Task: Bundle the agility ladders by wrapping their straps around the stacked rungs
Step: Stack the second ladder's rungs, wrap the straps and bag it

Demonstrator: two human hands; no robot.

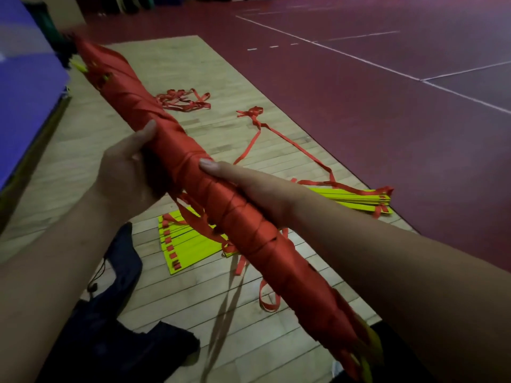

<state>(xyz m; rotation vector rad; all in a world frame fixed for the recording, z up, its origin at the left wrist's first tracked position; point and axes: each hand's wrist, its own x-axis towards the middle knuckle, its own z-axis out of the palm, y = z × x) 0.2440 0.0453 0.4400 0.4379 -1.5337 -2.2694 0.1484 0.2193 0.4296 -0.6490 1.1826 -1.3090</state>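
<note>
A long bundle of ladder rungs [240, 214], wound all over in red strap, runs diagonally from upper left to lower right; yellow rung ends peek out at both tips. My left hand [124, 170] grips the bundle near its middle from the left, thumb on top. My right hand [249, 186] holds it from the right, thumb lying along the wrapped strap. Loose red strap ends [193, 214] hang beneath the bundle. On the floor under it lies a second ladder, a stack of yellow rungs [188, 244] fanned out, with its red strap [290, 145] trailing away.
A pile of loose red strap [184, 100] lies further off on the wooden floor [132, 64]. A dark bag [110, 322] with a drawcord sits at lower left. A blue mat [25, 78] borders the left, red court flooring [387, 106] the right.
</note>
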